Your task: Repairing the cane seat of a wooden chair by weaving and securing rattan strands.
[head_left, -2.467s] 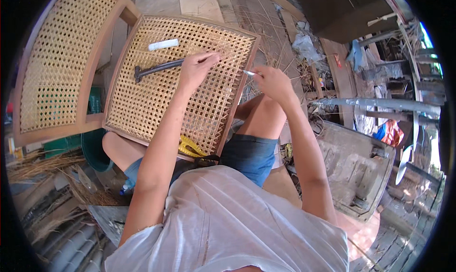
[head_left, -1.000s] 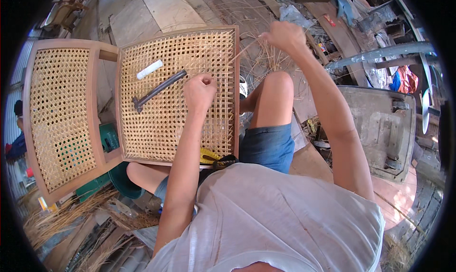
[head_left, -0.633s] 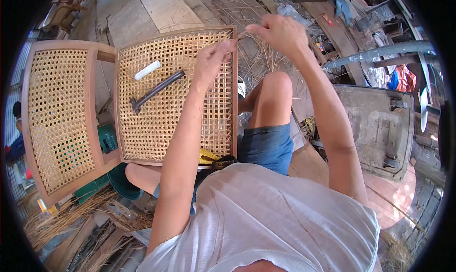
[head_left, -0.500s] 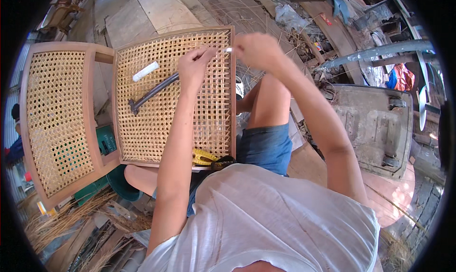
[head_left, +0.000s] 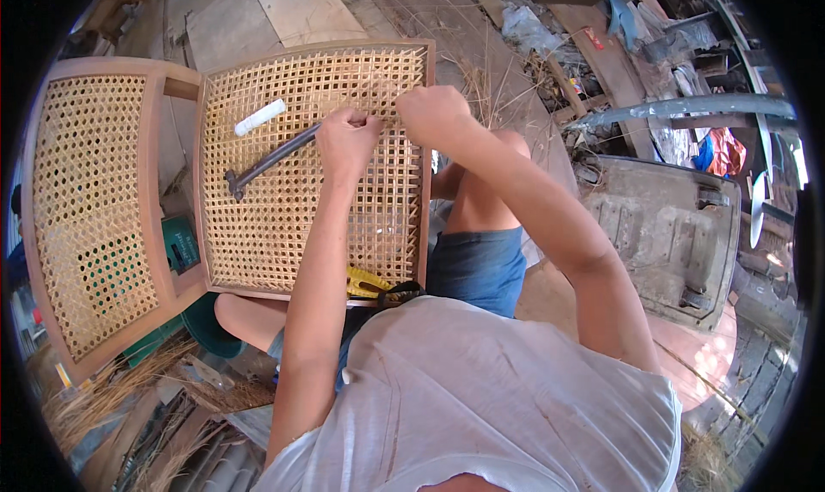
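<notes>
Across the person's lap, in the head view, the wood-framed cane panel (head_left: 284, 238) seems propped so that both hands reach its mesh. Over its far right part, the left hand (head_left: 348, 144) has thumb and fingertips bunched, perhaps for fine control; whether they pinch a strand I cannot tell. Beside it, the right hand (head_left: 432, 116) is curled into a fist, its contents hidden. On the mesh lie a dark hammer (head_left: 273, 159) and a white stick (head_left: 259, 118), probably for easy reach.
</notes>
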Demonstrator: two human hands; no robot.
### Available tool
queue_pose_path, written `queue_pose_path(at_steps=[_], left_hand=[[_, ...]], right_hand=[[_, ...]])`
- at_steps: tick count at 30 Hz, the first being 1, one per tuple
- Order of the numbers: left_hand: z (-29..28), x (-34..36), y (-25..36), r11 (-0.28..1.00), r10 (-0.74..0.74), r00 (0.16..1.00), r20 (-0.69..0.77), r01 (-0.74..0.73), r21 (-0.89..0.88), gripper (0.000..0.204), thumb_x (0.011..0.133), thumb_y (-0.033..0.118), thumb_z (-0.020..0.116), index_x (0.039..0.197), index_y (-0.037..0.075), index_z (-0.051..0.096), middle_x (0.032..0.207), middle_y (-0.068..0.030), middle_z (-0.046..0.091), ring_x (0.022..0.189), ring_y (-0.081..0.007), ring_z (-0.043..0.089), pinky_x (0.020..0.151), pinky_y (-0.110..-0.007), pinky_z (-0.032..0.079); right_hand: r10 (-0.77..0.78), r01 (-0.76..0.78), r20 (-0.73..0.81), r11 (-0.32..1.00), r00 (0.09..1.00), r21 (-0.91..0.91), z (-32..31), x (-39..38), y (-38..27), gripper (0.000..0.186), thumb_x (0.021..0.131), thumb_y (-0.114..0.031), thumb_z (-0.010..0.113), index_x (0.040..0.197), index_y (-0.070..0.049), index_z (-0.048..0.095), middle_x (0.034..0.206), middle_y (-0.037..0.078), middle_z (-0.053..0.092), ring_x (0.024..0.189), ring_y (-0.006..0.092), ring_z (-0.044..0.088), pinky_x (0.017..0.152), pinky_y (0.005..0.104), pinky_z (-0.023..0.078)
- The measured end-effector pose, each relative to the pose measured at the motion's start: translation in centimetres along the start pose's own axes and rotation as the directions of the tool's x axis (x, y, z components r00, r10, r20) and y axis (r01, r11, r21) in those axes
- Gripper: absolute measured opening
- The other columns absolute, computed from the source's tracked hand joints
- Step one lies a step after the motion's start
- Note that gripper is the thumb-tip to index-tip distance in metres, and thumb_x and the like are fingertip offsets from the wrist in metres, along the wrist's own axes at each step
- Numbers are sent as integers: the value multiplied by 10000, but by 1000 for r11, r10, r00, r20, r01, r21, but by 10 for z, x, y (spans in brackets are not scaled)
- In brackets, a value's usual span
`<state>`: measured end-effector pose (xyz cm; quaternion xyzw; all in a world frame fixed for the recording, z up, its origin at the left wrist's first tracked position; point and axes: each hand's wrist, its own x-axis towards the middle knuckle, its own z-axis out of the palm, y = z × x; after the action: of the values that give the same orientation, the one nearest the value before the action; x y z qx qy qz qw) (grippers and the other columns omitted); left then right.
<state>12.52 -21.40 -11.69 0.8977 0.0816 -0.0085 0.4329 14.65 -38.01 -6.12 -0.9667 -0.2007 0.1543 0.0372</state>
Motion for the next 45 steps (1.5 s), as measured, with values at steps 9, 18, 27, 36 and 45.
queue_pose_path(at_steps=[9, 18, 27, 36, 45], left_hand=[[-2, 8, -3, 991, 15, 994, 109, -29, 128, 191, 844, 198, 750, 855, 13, 792, 685, -177, 710, 629, -294, 703, 660, -402, 548], [9, 1, 11, 966, 53, 977, 208, -102, 236, 211, 819, 190, 804, 922, 7, 783, 763, -187, 732, 719, -322, 733, 694, -398, 564], [28, -17, -2, 971, 227, 972, -66, -221, 89, 133, 796, 61, 696, 873, 22, 797, 759, -200, 731, 672, -344, 719, 697, -421, 570], [28, -18, 7, 917, 348, 937, -32, -333, 220, 201, 847, 82, 692, 1021, -2, 748, 1007, -237, 724, 901, -355, 707, 898, -438, 535], [37, 16, 49, 841, 140, 970, 197, -11, -541, 299, 1001, 269, 694, 1161, 27, 768, 915, -54, 759, 762, -83, 616, 689, -250, 481]], right_hand=[[-10, 9, -20, 1000, 1000, -27, 5, 14, 0, 151, 851, -151, 698, 964, -83, 773, 959, 115, 776, 940, 280, 764, 776, 396, 613], [114, -116, 49, 992, 992, 45, -1, 16, 11, 341, 819, -276, 731, 1071, -49, 766, 1065, 146, 773, 993, 305, 757, 811, 417, 613], [286, -274, -48, 945, 957, 179, -19, -13, 61, 399, 804, -368, 744, 1034, -43, 774, 1057, 188, 762, 1018, 341, 741, 881, 454, 590], [439, -410, -228, 897, 869, 166, -26, -22, 123, 514, 902, -590, 643, 959, -95, 768, 976, 185, 758, 976, 374, 723, 866, 485, 559], [210, -119, -369, 959, 905, 256, -43, -36, 94, 419, 928, -531, 631, 900, -135, 763, 892, 144, 759, 890, 358, 732, 794, 473, 562]])
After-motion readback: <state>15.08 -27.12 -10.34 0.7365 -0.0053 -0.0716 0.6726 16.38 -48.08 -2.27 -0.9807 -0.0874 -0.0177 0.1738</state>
